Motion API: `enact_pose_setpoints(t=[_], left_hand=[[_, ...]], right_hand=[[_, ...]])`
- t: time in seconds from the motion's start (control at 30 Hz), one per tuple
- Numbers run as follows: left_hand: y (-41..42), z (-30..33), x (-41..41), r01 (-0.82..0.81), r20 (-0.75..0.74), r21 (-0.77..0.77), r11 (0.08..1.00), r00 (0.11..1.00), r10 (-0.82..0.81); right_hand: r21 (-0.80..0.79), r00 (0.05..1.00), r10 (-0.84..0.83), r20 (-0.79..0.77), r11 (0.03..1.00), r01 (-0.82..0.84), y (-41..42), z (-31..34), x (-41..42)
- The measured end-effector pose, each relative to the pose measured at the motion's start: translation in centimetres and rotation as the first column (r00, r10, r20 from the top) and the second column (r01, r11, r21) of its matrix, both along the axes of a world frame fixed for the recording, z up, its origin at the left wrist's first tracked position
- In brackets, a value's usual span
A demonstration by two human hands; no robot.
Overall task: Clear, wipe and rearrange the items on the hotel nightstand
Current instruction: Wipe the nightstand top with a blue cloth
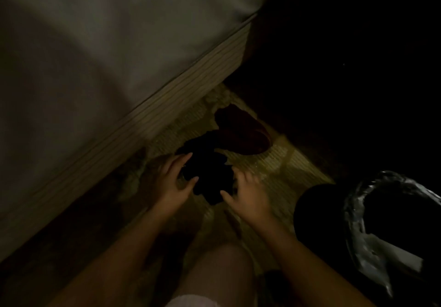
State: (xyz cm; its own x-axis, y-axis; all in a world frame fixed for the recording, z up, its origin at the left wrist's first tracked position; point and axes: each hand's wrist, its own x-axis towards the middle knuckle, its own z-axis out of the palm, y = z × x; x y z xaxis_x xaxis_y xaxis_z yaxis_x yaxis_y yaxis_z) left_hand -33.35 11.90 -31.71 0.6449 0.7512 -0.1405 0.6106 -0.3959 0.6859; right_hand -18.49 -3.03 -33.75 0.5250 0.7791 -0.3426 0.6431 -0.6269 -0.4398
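Observation:
The scene is very dark. A crumpled dark cloth (pixel 207 170) lies on a woven mat (pixel 269 163) on the floor beside the bed. My left hand (pixel 173 180) grips the cloth's left edge between thumb and fingers. My right hand (pixel 245 192) presses on its right edge with fingers curled into the fabric. A reddish-brown piece of fabric (pixel 241 132) lies just beyond the dark cloth, touching it. The nightstand is lost in the blackness at the upper right.
The bed (pixel 95 44) with a pale sheet and striped mattress side fills the left. A black bin (pixel 372 232) with a shiny plastic liner stands at the lower right. My knee (pixel 219 273) shows at the bottom.

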Motion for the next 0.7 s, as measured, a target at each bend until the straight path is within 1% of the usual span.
enact_pose_setpoints(t=[0.07,0.13,0.27,0.3,0.37,0.43,0.5,0.6,0.67,0.7], left_hand=[[-0.1,-1.0,-0.6,-0.041,0.004,-0.031,0.999,0.999,0.042],[0.0,-1.3,-1.1,-0.032,0.034,0.01,0.999,0.999,0.032],[0.2,-0.9,-0.7,-0.032,0.04,0.044,0.999,0.999,0.03],[0.4,-0.6,-0.4,-0.022,0.054,0.068,0.997,0.998,0.018],[0.8,0.0,0.5,-0.006,0.087,0.093,0.996,0.996,-0.002],[0.9,1.1,1.6,0.008,0.117,0.086,0.996,0.993,-0.018],[1.4,3.6,2.8,0.068,0.149,0.121,0.99,0.985,-0.085],[2.2,8.9,5.3,0.209,0.219,0.315,0.926,0.933,-0.285],[2.7,13.1,8.0,0.22,0.279,0.426,0.878,0.891,-0.359],[2.8,15.4,9.8,0.211,0.308,0.475,0.854,0.869,-0.386]], right_hand=[[-0.038,0.996,-0.043,-0.081,0.998,0.04,2.1,-2.3,-0.8],[-0.114,0.993,-0.04,-0.107,0.993,0.028,4.3,-4.1,-1.9],[-0.199,0.995,-0.098,0.008,0.975,0.097,7.3,-7.2,-3.1],[-0.185,0.994,-0.11,0.007,0.977,0.109,7.6,-7.6,-2.9],[-0.087,0.992,-0.121,-0.046,0.989,0.116,7.8,-7.5,-1.8],[-0.001,0.988,-0.106,-0.113,0.994,0.106,7.8,-5.2,-0.6],[0.046,0.993,-0.059,-0.104,0.997,0.064,7.5,-1.8,0.2],[0.071,0.975,-0.082,-0.206,0.993,0.099,5.3,5.4,1.6],[0.115,0.955,-0.117,-0.271,0.982,0.153,2.8,11.3,2.6],[0.104,0.949,-0.173,-0.263,0.973,0.206,1.8,14.0,2.6]])
